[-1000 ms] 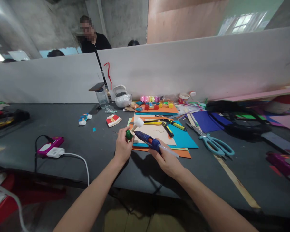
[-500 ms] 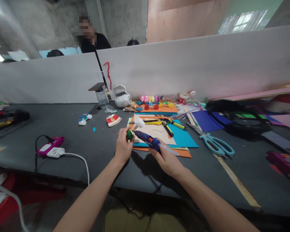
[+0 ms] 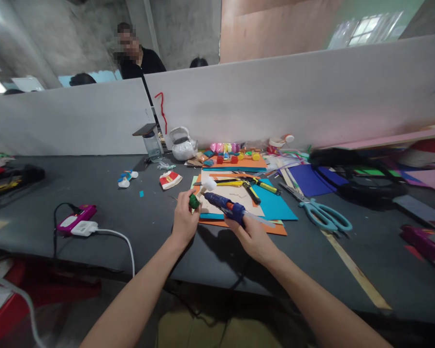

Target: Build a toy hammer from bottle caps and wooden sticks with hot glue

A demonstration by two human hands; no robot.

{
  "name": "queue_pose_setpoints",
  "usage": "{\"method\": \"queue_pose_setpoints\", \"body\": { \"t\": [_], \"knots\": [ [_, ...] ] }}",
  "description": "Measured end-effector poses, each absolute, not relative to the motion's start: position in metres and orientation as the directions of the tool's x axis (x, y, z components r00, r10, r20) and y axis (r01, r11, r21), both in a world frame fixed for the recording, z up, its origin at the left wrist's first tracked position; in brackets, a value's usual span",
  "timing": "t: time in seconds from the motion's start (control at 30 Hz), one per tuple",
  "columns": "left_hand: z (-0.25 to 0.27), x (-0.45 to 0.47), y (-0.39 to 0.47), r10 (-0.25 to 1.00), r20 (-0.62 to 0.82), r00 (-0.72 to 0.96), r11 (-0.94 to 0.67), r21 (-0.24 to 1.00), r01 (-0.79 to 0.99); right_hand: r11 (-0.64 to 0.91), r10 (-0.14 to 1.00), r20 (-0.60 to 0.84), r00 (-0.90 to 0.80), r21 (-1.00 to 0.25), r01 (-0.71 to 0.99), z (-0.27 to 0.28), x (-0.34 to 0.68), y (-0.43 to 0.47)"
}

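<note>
My right hand is closed round a blue glue gun with a clear glue stick jutting from its back. The nozzle points left, close to a small craft piece with a green round part and a white round part. My left hand pinches that piece by its green end; the fingers cover some of it. Beneath and beyond both hands lie stacked coloured sheets, with yellow-and-black cutters on top.
Blue-handled scissors and a wooden strip lie to the right. On the left are a purple power strip with a white plug and a small blue-and-white craft. A silver kettle-shaped craft and a jar stand near the white partition.
The glue gun has drawn back slightly to the right with my right hand, its nozzle now a little farther from the craft piece. My left hand has barely moved.
</note>
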State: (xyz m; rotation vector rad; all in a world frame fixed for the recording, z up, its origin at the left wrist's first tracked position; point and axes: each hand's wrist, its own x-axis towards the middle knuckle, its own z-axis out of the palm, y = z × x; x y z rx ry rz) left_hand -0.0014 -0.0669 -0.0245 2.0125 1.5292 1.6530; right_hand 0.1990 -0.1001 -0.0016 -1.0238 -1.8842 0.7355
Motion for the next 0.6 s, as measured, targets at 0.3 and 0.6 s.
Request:
{"method": "queue_pose_setpoints", "body": {
  "t": [0.3, 0.6],
  "knots": [
    [-0.022, -0.003, -0.067, 0.735, 0.665, -0.134, -0.496, 0.662, 0.561, 0.370, 0.889, 0.299, -0.347, -0.915, 0.160, 0.000, 0.204, -0.101],
    [-0.023, -0.004, -0.069, 0.726, 0.671, -0.148, -0.506, 0.669, 0.545, 0.341, 0.885, 0.264, -0.385, -0.928, 0.149, 0.010, 0.202, -0.104]
  ]
}}
